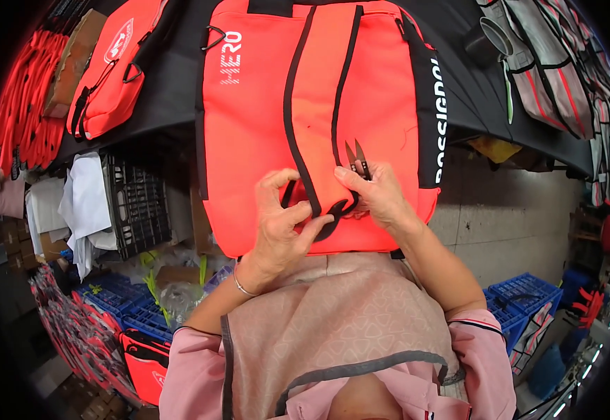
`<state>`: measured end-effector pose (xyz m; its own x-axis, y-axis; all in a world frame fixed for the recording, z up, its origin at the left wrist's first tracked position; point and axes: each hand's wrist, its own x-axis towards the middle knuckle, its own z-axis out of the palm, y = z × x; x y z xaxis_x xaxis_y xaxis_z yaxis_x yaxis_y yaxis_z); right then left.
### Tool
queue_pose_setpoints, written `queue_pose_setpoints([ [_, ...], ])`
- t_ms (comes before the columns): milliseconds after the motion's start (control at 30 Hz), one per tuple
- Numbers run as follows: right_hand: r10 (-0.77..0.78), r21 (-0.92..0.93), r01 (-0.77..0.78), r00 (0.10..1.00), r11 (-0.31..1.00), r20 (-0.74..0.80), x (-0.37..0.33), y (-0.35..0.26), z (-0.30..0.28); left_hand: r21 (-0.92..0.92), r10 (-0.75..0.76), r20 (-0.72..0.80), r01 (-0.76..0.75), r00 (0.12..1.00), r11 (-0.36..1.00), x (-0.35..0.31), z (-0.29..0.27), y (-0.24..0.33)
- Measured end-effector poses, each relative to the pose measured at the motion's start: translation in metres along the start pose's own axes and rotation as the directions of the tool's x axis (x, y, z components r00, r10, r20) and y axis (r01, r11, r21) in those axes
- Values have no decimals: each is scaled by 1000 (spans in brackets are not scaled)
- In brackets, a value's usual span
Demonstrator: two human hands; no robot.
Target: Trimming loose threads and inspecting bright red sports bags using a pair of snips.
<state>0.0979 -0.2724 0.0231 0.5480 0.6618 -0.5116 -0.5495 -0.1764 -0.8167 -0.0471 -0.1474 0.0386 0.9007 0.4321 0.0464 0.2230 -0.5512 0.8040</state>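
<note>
A bright orange-red bag (256, 140) with black side panels lies in front of me, its near edge against my apron. Along its middle runs a wide orange strap (319, 91) edged in black binding. At the strap's near end, the fingers and thumb of my left hand (277, 220) pinch the curled, black-trimmed edge. My right hand (385, 196) presses its thumb on the strap's right side and also holds small thread snips (356, 157), blades pointing away from me. Its lower fingers are partly hidden behind the strap. A loose thread (408, 136) shows on the bag to the right.
Another orange-red bag (119, 63) lies on the black-covered table (168, 91) at the left. Grey straps or panels (546, 77) and a grey cup (494, 38) sit at the far right. Blue crates (522, 297) stand low at the right, a black crate (137, 206) at the left.
</note>
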Motion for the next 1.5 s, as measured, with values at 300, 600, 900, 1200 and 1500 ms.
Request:
queue_pose_setpoints([
  [300,221,-44,-221,975,974,-20,-2,-17,-11,123,445,-33,-438,895,890,24,0,-23],
  [600,-396,-325,327,901,887,-175,-43,0,-23,-84,205,-78,-211,976,974,28,24,-11],
  [900,-666,-647,626,707,436,236,-56,8,-18,-178,61,-7,-61,998,982,34,32,-12],
  [1200,-594,-719,645,693,259,408,-31,-7,-27,-430,-87,300,216,950,877,45,28,-35],
  [1500,-22,-457,67,995,887,101,2,-27,-26,-458,-81,477,326,875,827,50,18,-36],
])
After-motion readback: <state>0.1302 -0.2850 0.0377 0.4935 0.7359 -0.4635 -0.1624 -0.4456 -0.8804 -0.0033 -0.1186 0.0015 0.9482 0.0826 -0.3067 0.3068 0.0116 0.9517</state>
